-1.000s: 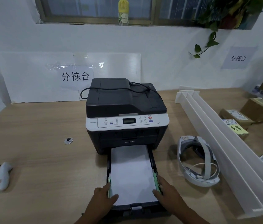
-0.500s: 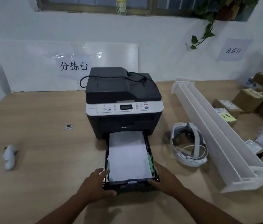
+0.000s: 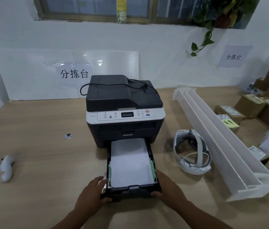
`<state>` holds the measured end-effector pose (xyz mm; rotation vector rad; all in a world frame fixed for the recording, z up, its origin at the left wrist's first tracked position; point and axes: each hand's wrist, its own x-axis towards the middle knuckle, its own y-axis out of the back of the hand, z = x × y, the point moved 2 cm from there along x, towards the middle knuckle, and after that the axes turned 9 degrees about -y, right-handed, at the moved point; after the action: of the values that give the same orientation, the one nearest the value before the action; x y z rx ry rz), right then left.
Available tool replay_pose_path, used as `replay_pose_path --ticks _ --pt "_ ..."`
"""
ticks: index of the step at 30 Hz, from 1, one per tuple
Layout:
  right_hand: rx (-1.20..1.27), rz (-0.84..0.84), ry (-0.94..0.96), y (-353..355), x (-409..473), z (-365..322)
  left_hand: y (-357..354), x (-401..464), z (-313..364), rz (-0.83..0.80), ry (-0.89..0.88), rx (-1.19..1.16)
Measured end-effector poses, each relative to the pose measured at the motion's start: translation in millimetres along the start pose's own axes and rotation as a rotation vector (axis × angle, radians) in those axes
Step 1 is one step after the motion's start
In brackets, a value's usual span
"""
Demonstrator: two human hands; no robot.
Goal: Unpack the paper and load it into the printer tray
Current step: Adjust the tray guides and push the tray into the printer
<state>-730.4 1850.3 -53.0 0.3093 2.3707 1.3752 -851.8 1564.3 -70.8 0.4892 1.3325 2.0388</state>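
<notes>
Head view: left hand [image 3: 92,192] and right hand [image 3: 168,190] clasp the front corners of the tray [image 3: 131,191], pulled out of the printer [image 3: 123,111], paper [image 3: 130,162] lying flat inside

The worktop [image 3: 39,146] lies open left of the printer [image 3: 124,111], broken only by a small round disc [image 3: 68,136] and a white handheld device [image 3: 6,168] near the left edge. The tray [image 3: 131,190] juts out in front of the printer, with one hand on each front corner. To the right, a headset [image 3: 191,152] sits near the tray, then a long white rack [image 3: 221,136], with boxes [image 3: 249,104] beyond.
</notes>
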Motion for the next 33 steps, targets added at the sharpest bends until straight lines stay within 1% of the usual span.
replay_pose_path --ticks 3,6,10,12,14,16,18,21,23,27,33 --pt "0.022 0.058 0.001 0.4 14.2 -1.2 1.1 11.0 -2.4 0.095 0.002 -0.001" --pt "0.001 0.101 -0.004 1.8 31.5 -3.1 2.0 25.3 -6.2 0.151 0.025 -0.003" --pt "0.009 0.183 -0.066 2.9 60.1 -4.4 1.9 50.8 -16.3 0.246 0.056 0.073" --pt "0.009 0.216 -0.111 1.4 76.4 -4.1 0.1 64.6 -21.8 0.284 0.104 0.117" --pt "0.015 0.249 -0.151 0.1 92.2 -4.9 1.5 76.6 -25.3 0.331 0.193 0.103" --pt "0.044 0.292 -0.214 0.1 105.9 -5.8 2.7 86.8 -28.2 0.372 0.313 0.009" --pt "0.099 0.31 -0.275 -0.1 117.4 -6.4 2.6 95.2 -29.5 0.403 0.414 -0.152" --pt "0.232 0.284 -0.347 -3.7 131.9 -6.8 -1.1 107.6 -31.9 0.469 0.491 -0.416" --pt "0.33 0.283 -0.387 -7.0 139.0 -7.8 -3.5 115.3 -33.0 0.48 0.537 -0.522" --pt "0.462 0.297 -0.405 -11.4 149.2 -8.5 -6.5 126.0 -32.7 0.521 0.556 -0.61" --pt "0.465 0.292 -0.403 -6.4 170.5 -13.2 -0.2 141.5 -34.0 0.597 0.527 -0.635"
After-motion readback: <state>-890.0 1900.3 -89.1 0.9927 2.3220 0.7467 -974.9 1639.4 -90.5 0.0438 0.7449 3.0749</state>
